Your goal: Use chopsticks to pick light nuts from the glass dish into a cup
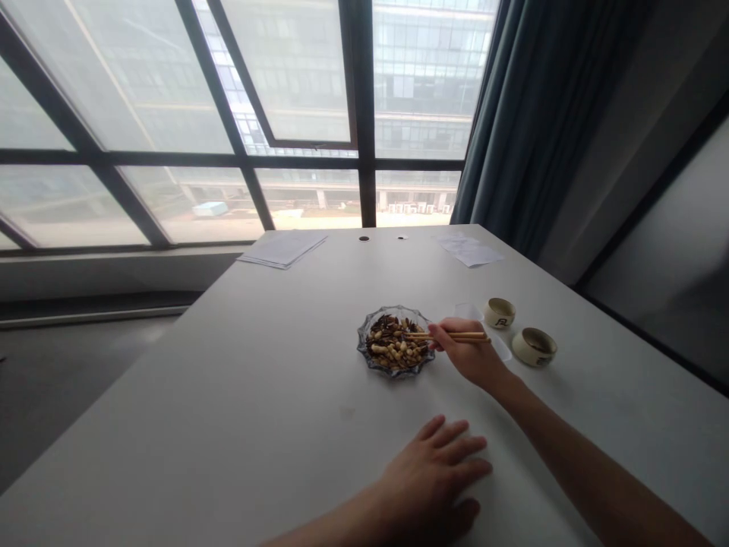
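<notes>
My right hand is closed around a pair of wooden chopsticks. Their tips reach over a scalloped glass bowl filled with mixed peanuts and dark seeds. Whether the tips pinch a nut is too small to make out. My left hand rests on the table nearer to me, fingers spread, holding nothing. Right of the bowl stand two cream cups with dark markings, the farther cup and the nearer cup. Partly behind my right hand lies a clear plastic tray.
The white table runs toward a large window. A stack of papers lies at its far left, and more sheets at the far right. Two small round holes, including a dark one, sit near the far edge. A dark curtain hangs at the right.
</notes>
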`<move>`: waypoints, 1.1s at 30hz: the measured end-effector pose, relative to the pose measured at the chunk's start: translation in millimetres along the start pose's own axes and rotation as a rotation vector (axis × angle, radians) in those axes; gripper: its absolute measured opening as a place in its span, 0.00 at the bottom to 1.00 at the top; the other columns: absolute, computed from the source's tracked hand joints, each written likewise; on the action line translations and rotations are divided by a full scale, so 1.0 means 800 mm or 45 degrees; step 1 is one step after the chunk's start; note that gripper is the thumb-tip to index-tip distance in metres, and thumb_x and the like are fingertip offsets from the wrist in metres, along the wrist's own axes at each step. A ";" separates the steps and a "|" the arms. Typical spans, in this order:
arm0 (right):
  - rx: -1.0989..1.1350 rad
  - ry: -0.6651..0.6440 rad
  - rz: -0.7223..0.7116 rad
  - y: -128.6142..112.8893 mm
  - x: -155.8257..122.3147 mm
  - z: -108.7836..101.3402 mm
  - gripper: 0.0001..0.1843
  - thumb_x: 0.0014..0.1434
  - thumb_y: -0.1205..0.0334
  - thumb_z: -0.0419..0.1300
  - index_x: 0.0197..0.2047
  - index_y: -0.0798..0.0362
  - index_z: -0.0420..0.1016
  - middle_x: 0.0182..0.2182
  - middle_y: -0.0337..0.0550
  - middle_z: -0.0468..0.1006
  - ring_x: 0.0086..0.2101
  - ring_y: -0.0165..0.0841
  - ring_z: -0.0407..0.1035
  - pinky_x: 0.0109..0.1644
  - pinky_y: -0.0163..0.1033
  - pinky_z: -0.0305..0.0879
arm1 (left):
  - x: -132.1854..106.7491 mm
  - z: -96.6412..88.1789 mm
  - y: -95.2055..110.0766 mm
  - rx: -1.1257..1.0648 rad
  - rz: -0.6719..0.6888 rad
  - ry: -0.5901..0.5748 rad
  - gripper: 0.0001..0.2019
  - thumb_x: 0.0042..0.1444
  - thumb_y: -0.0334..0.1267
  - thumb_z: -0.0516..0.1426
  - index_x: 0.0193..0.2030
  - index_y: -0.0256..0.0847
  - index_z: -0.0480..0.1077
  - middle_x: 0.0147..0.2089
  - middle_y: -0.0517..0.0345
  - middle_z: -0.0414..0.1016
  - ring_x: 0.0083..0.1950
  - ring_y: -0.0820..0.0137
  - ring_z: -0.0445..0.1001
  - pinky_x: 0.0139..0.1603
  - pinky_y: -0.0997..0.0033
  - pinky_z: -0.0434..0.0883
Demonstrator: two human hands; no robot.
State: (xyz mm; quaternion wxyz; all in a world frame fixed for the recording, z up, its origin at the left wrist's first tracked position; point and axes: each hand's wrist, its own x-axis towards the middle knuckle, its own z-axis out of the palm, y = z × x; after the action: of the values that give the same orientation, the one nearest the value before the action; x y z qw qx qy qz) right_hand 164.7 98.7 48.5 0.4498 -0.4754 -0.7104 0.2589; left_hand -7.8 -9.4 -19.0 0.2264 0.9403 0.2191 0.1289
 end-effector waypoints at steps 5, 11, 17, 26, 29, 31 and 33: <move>0.019 0.031 0.056 0.015 0.003 -0.004 0.23 0.68 0.44 0.59 0.30 0.52 0.80 0.28 0.46 0.83 0.29 0.38 0.78 0.34 0.40 0.74 | 0.000 0.002 -0.001 -0.007 0.023 0.016 0.22 0.69 0.45 0.55 0.67 0.49 0.64 0.74 0.60 0.62 0.77 0.58 0.55 0.78 0.50 0.47; 0.020 -0.034 0.029 0.025 0.000 -0.006 0.22 0.68 0.44 0.59 0.32 0.51 0.82 0.27 0.45 0.83 0.29 0.38 0.78 0.36 0.40 0.75 | 0.001 0.003 -0.004 -0.013 0.039 0.005 0.21 0.70 0.46 0.54 0.68 0.49 0.63 0.74 0.60 0.61 0.77 0.58 0.55 0.78 0.50 0.47; 0.056 -0.032 0.035 0.028 0.000 -0.003 0.22 0.68 0.44 0.59 0.31 0.50 0.81 0.28 0.45 0.83 0.29 0.38 0.78 0.37 0.41 0.76 | 0.002 -0.001 -0.004 -0.019 0.042 -0.017 0.21 0.71 0.47 0.53 0.68 0.49 0.63 0.75 0.58 0.61 0.77 0.56 0.54 0.78 0.48 0.47; 0.096 -0.049 0.054 0.031 0.000 -0.002 0.23 0.68 0.43 0.59 0.29 0.50 0.79 0.29 0.46 0.84 0.30 0.39 0.79 0.36 0.41 0.76 | 0.002 0.000 -0.005 -0.001 0.051 -0.013 0.21 0.71 0.47 0.53 0.68 0.49 0.63 0.74 0.59 0.61 0.77 0.57 0.55 0.78 0.49 0.48; 0.115 -0.048 0.073 0.031 0.001 -0.005 0.22 0.67 0.43 0.60 0.31 0.51 0.81 0.28 0.45 0.84 0.30 0.39 0.79 0.36 0.41 0.77 | 0.002 0.001 -0.007 -0.013 0.049 -0.015 0.22 0.70 0.47 0.54 0.69 0.50 0.63 0.75 0.59 0.61 0.77 0.57 0.55 0.78 0.48 0.48; 0.098 -0.042 0.070 0.029 0.002 -0.009 0.22 0.67 0.43 0.60 0.32 0.51 0.81 0.27 0.45 0.83 0.28 0.39 0.79 0.35 0.41 0.76 | 0.002 0.001 -0.007 -0.014 0.049 -0.024 0.22 0.70 0.47 0.54 0.69 0.50 0.63 0.74 0.59 0.61 0.77 0.56 0.55 0.78 0.48 0.49; 0.067 -0.032 0.066 0.025 0.003 -0.012 0.22 0.67 0.44 0.60 0.30 0.51 0.81 0.26 0.45 0.83 0.27 0.38 0.78 0.34 0.40 0.75 | 0.002 0.000 -0.007 -0.009 0.049 -0.028 0.22 0.71 0.47 0.53 0.69 0.50 0.63 0.74 0.58 0.62 0.76 0.56 0.55 0.78 0.48 0.49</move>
State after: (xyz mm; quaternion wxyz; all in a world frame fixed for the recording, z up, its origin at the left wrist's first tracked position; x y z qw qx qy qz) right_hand 182.2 108.6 37.9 0.4462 -0.4784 -0.6964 0.2950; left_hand -8.0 -4.5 -21.5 0.2298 0.9448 0.1980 0.1238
